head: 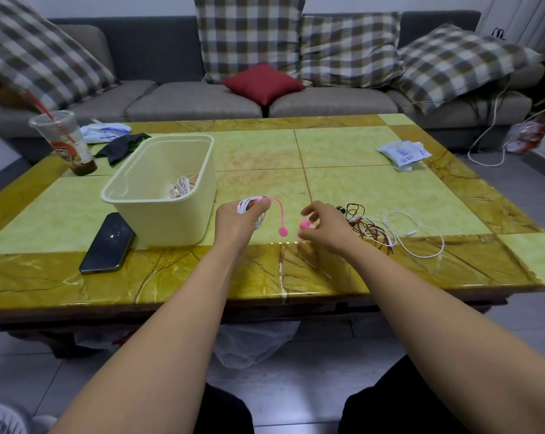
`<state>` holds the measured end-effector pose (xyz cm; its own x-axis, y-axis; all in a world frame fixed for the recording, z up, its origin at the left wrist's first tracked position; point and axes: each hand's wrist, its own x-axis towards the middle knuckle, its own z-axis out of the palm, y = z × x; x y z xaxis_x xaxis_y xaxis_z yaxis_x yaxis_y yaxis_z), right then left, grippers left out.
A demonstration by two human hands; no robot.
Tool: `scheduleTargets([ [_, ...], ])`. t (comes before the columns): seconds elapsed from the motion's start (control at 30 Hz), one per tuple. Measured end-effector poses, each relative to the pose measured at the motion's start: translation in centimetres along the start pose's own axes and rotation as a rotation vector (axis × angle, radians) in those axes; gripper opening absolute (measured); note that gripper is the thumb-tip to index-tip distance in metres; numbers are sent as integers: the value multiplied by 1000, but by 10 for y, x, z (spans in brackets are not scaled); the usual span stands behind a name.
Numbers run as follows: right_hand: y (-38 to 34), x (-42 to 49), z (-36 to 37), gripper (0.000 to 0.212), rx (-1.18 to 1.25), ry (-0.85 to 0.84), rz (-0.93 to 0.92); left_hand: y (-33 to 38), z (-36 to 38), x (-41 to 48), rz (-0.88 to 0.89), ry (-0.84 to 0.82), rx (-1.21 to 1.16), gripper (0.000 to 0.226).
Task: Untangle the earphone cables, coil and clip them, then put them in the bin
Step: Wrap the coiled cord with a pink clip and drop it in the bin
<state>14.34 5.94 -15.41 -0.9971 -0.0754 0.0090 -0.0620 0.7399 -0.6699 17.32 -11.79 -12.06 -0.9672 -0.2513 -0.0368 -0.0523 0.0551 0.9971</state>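
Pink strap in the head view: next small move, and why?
Probably bring the right hand across so its pink piece meets the hanging round end of the pink strap around the white coil. The left hand grips that coil, the strap dangles unfastened, and the bin stands beside it.

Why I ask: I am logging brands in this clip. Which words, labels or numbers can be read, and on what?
No text can be read.
Cup: red and brown label print, too blurred to read.
Right packet: blue print, too small to read.
Left packet: blue print, too blurred to read.
Phone: dark screen, no text.
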Motion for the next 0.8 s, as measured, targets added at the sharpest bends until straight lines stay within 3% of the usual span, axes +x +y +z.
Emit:
scheduleTargets([
  [0.1, -8, -1, -6, 40, 162, 103, -75, 0, 1, 0, -20, -59, 48, 20],
  [0.2, -28, -10, -16, 24, 542, -41, -109, 2, 5, -5, -18, -111, 78, 15],
  [0.3, -33, -15, -17, 21, 550, -188, -112, 3, 8, -8, 8, -141, 81, 10],
  [0.53, -20, -17, -28, 15, 654, -229, -62, 5, 8, -14, 15, -263, 176, 29],
  [0.6, -20, -18, -31, 9, 679, -164, -2, 6, 9, -17, 1, -310, 229, 30],
  [0.7, -20, -13, -37, 7, 749, 100, 105, 11, 14, -22, -25, -354, 296, 27],
  [0.8, -20, -12, -38, 10, 714, 208, 88, 11, 20, -25, 34, -458, 363, 30],
])
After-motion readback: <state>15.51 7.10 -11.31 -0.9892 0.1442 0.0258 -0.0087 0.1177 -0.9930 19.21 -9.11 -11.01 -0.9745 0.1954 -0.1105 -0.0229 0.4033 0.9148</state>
